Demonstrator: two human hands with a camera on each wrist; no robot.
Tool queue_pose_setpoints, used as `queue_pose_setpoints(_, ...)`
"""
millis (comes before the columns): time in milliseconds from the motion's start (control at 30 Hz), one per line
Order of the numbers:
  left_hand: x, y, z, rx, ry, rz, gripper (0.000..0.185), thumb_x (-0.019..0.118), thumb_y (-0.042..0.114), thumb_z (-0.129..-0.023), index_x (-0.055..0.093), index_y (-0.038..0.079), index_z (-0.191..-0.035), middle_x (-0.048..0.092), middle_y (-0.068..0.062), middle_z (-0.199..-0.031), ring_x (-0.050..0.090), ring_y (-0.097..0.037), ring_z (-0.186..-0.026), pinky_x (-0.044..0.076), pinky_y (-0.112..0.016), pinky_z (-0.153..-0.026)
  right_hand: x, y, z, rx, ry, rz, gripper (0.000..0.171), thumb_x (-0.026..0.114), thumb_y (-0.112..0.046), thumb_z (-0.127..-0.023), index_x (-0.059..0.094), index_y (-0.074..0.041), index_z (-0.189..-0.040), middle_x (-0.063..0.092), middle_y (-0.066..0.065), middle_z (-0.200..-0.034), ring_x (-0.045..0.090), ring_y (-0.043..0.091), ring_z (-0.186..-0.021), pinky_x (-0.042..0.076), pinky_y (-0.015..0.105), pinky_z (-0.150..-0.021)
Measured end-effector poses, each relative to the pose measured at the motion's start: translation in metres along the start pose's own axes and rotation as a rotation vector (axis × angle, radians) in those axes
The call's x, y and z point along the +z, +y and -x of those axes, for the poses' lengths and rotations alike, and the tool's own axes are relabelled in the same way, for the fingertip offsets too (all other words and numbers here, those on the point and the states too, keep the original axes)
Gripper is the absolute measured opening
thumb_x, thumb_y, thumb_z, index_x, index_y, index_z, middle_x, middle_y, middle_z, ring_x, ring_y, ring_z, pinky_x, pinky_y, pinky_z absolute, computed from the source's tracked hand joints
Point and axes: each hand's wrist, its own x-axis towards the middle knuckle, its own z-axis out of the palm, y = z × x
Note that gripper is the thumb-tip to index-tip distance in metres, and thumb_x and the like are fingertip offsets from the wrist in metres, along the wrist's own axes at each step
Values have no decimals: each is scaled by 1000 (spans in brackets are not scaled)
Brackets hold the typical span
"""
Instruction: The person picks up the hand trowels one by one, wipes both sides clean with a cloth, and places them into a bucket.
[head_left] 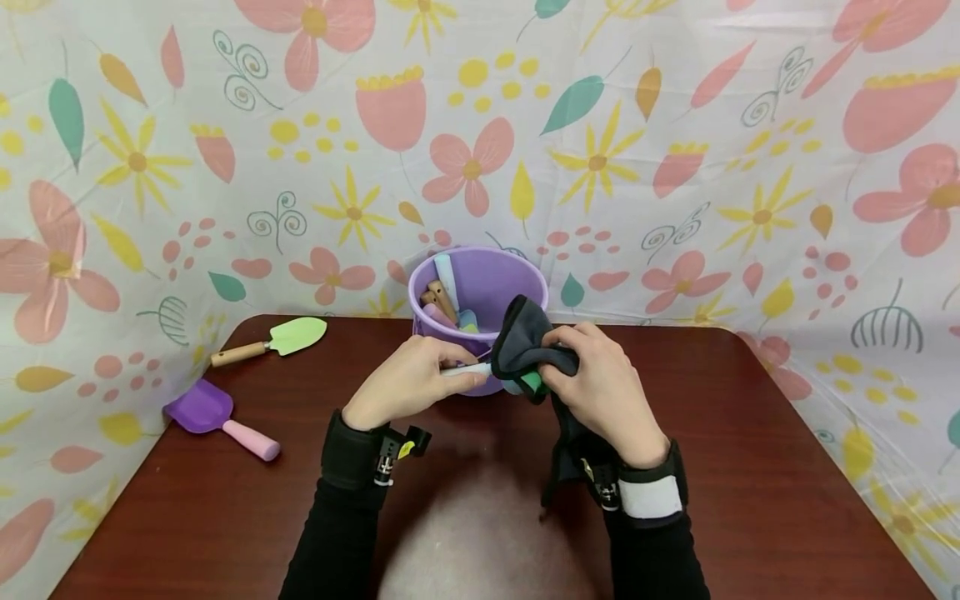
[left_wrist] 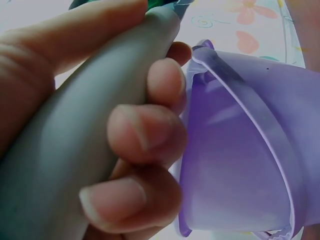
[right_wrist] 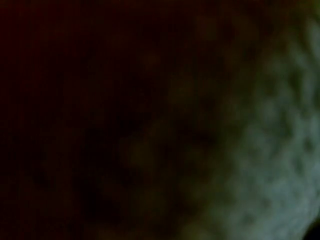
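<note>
My left hand grips the pale grey handle of a small toy tool; in the left wrist view its fingers curl round that handle. My right hand holds a dark grey cloth wrapped over the tool's green head. The cloth's tail hangs down past my right wrist. Just behind both hands stands a purple bucket with several toy tools in it, and its wall sits next to my left fingers. The right wrist view is dark, covered by cloth.
On the brown table, a green trowel with a wooden handle lies at the back left. A purple scoop with a pink handle hangs partly over the left edge. A flowered sheet hangs behind and at both sides.
</note>
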Motion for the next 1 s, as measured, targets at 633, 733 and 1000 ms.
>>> queue_pose_setpoints(633,-6,6,2,25,45,139,11,68,43,-92,73,34,-94,49,8,-63,44,-10,-58,37,-27,-58,-29,41,1,200,299,-163,27,62,-22,-96,62,-3,-116,62,18,-106,58,32,-90,41,44,-75)
queue_pose_setpoints(733,-3,8,1,57,63,163,13,67,43,-92,73,32,-95,53,9,-67,48,-11,-61,40,-28,-60,-26,44,-2,210,220,-305,29,60,-24,-98,59,-4,-119,63,16,-107,58,28,-85,43,36,-70)
queue_pose_setpoints(1000,5,10,-5,168,154,224,19,69,35,-93,74,24,-108,64,10,-81,52,-10,-65,44,-28,-60,-21,12,-5,58,3,-1042,17,50,-18,-104,58,-13,-117,59,1,-104,59,10,-78,49,21,-67)
